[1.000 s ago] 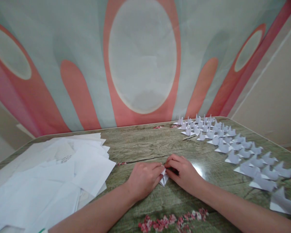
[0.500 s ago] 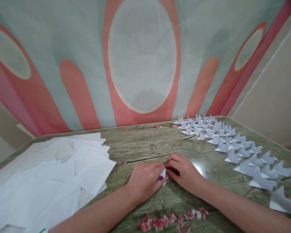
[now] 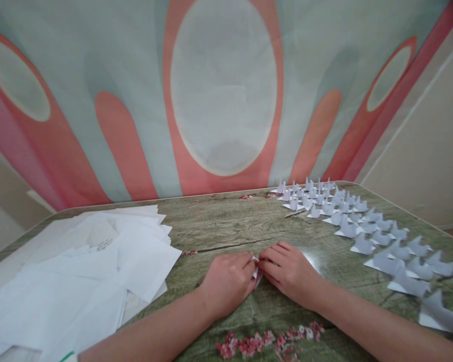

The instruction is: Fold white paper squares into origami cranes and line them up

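Note:
Near the middle of the table, a small folded piece of white paper (image 3: 255,271) sits between my two hands, mostly covered by fingers. My left hand (image 3: 230,281) is closed around its left side, the thumb toward me. From the right, my right hand (image 3: 287,271) pinches the paper's other edge with curled fingers. The fingertips of both hands nearly meet at the paper's upper end. How the paper is folded there is hidden. Folded white paper birds (image 3: 348,227) stand in rows to the right of my right hand.
A loose, overlapping pile of white paper sheets (image 3: 79,281) covers the table's left side. The wood-patterned table (image 3: 211,221) has printed pink flowers (image 3: 272,342) near its front. A backdrop with orange and grey shapes (image 3: 226,186) rises behind the far edge.
My fingers have closed further over the folded paper, so less of its white surface shows. The right fingers have shifted slightly along it. The pile and birds have stayed put.

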The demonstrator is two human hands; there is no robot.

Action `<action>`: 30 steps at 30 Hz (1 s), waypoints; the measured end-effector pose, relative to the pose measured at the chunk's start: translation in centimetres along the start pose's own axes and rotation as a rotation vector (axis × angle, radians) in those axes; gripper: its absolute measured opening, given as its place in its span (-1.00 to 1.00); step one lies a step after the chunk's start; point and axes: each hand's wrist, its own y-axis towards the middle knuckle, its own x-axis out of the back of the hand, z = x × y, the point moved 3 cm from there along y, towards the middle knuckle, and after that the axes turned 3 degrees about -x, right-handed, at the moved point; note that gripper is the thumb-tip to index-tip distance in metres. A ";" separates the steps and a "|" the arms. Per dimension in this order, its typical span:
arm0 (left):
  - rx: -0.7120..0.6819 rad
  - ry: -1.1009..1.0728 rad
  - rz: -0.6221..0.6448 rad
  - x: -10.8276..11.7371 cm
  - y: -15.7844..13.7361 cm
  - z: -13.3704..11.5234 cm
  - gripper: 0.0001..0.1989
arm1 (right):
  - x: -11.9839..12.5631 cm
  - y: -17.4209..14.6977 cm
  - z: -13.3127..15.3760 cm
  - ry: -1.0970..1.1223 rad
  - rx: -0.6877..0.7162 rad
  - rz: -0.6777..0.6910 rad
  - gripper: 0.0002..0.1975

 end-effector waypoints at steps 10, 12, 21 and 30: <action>-0.073 0.091 -0.010 0.1 -0.2 -0.7 -0.86 | 0.0 0.2 0.1 0.034 -0.030 0.030 -0.84; -0.076 0.099 0.012 0.2 -0.2 -0.7 -0.88 | -0.1 0.0 -0.2 0.096 -0.088 0.044 -0.85; -0.095 0.101 0.116 0.0 -0.4 -1.2 -0.82 | -0.5 -0.3 -1.4 0.231 -0.170 -0.009 -0.73; -0.067 0.168 0.112 -0.1 -0.7 -2.2 -0.63 | -0.1 -0.1 -0.3 0.020 -0.077 0.107 -0.78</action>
